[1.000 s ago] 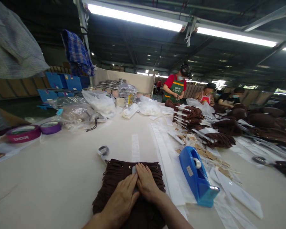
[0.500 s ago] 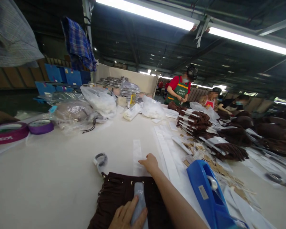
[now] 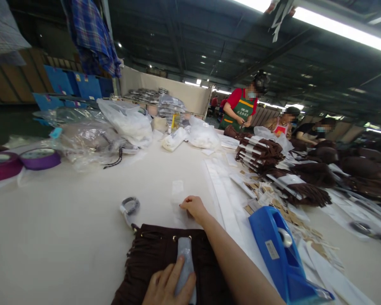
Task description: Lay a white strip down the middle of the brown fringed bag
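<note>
A dark brown fringed bag [image 3: 157, 250] with metal eyelets lies in front of me. My left hand [image 3: 168, 281] presses on a grey, plastic-wrapped strap [image 3: 184, 254] on its front, fingers on one side and thumb on the other. Beyond the bag's top edge, my right hand [image 3: 195, 208] pinches a thin whitish strip [image 3: 178, 195], which looks translucent and blurred. A wrapped, curled strap end [image 3: 131, 206] sticks out at the bag's upper left corner. The bag's lower part runs out of view.
A blue tape dispenser [image 3: 277, 254] stands at right, beside long white strips [image 3: 220, 197]. Stacked brown bags [image 3: 258, 152] lie behind it. Purple tape rolls [image 3: 40, 159] and clear plastic bags [image 3: 89, 144] sit at left. A co-worker in a green apron [image 3: 241, 112] stands across the table.
My right hand has shifted slightly left and away from me, and the whitish strip has moved and blurred under it. My left hand stays on the strap. The view has tilted down a little.
</note>
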Tool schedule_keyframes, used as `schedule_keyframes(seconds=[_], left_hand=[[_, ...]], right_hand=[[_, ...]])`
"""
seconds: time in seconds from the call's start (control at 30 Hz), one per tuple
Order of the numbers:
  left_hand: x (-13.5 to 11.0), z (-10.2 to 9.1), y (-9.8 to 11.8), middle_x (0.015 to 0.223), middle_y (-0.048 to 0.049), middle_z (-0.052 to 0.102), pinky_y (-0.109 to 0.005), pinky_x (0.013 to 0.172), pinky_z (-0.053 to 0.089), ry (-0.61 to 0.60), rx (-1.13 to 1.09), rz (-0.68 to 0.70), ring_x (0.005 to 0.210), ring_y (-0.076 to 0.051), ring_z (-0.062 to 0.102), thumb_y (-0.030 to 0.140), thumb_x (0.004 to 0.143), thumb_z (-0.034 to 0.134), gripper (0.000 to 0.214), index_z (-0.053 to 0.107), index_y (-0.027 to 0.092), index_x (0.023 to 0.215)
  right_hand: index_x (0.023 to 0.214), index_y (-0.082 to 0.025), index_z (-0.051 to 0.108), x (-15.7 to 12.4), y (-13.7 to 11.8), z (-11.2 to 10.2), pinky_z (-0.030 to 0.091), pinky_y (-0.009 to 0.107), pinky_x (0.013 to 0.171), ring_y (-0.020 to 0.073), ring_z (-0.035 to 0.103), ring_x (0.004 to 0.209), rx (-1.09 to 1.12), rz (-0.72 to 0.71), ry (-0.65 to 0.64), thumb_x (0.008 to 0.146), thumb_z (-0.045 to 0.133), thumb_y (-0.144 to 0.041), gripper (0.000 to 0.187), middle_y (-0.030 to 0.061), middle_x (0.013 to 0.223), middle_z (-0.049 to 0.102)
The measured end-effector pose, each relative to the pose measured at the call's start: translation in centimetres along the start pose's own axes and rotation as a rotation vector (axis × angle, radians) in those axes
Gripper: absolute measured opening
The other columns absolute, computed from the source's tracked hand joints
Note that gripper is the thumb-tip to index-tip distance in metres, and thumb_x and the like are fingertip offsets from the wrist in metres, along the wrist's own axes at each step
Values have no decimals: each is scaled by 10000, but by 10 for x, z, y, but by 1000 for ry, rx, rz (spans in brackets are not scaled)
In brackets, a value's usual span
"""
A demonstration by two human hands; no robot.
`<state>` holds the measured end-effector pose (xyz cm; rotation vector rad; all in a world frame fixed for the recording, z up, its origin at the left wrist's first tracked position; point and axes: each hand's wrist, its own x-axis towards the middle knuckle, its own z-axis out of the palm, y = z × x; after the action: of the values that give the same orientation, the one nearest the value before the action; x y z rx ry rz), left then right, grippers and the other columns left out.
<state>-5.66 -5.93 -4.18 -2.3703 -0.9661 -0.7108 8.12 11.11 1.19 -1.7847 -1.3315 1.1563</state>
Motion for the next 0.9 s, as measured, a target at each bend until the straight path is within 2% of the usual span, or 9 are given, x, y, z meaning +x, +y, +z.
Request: schedule_keyframes(seconds=[0.13, 0.23, 0.37, 0.47, 0.53, 0.6, 0.73, 0.8, 0.9], left_hand=[[5, 0, 4, 1045, -70, 637, -267, 714, 405, 95, -53, -99, 911, -170, 565, 356, 892, 314, 310, 581, 306, 1043], [9, -7, 7, 1075, -79, 617, -296, 725, 412, 125, -75, -126, 960, -203, 546, 333, 870, 326, 306, 590, 290, 1019], [17, -27, 4, 1139, -94, 580, -296, 786, 437, 73, -79, -65, 1050, -214, 510, 265, 805, 421, 302, 575, 252, 1064], [22, -37, 3, 1156, -111, 567, -321, 796, 459, 28, -100, -63, 1049, -230, 513, 198, 756, 442, 357, 556, 218, 1093], [22, -38, 5, 1126, -112, 581, -331, 797, 472, -28, -162, -83, 1030, -232, 525, 170, 743, 459, 387, 535, 198, 1122], [21, -37, 6, 1050, -96, 612, -329, 798, 484, -93, -251, -112, 980, -216, 551, 156, 745, 485, 393, 522, 185, 1134], [16, -38, 4, 1062, -97, 621, -346, 853, 479, -173, -312, -106, 1011, -218, 561, 146, 758, 509, 378, 520, 174, 1134], [13, -40, 2, 1111, -109, 610, -340, 876, 469, -198, -324, -117, 1054, -215, 550, 142, 766, 497, 378, 516, 166, 1142], [11, -40, 1, 1114, -130, 614, -341, 869, 471, -183, -298, -259, 1041, -205, 569, 127, 762, 452, 395, 499, 128, 1155]], right_hand=[[639, -163, 521, -12, -12, -15, 354, 206, 467, 83, 498, 460, 306, -62, -42, 597, 656, -235, 159, -58, 493, 510], [740, -163, 572, -28, -25, -33, 425, 239, 569, 107, 567, 560, 479, -144, -93, 544, 667, -288, 251, -18, 621, 598], [748, -152, 643, -79, -35, -50, 433, 251, 649, 108, 549, 604, 566, -286, -138, 529, 694, -290, 264, -7, 637, 612], [701, -163, 649, -134, -19, -51, 424, 238, 631, 117, 543, 630, 451, -413, -149, 640, 654, -271, 125, -6, 638, 613], [726, -177, 647, -166, 4, -46, 439, 248, 671, 137, 571, 716, 249, -572, -126, 721, 579, -215, 78, 14, 739, 639], [776, -191, 643, -188, 31, -39, 446, 263, 753, 152, 581, 832, 35, -767, -68, 736, 533, -133, 131, 34, 870, 649], [837, -216, 606, -203, 67, -27, 450, 272, 804, 154, 580, 908, -203, -994, 16, 765, 505, -80, 184, 37, 948, 655], [830, -219, 596, -203, 72, -26, 455, 285, 804, 163, 580, 916, -261, -1039, 46, 780, 496, -90, 170, 40, 957, 655], [814, -215, 588, -203, 72, -27, 456, 304, 820, 171, 581, 931, -300, -1108, 73, 800, 474, -107, 159, 42, 927, 663]])
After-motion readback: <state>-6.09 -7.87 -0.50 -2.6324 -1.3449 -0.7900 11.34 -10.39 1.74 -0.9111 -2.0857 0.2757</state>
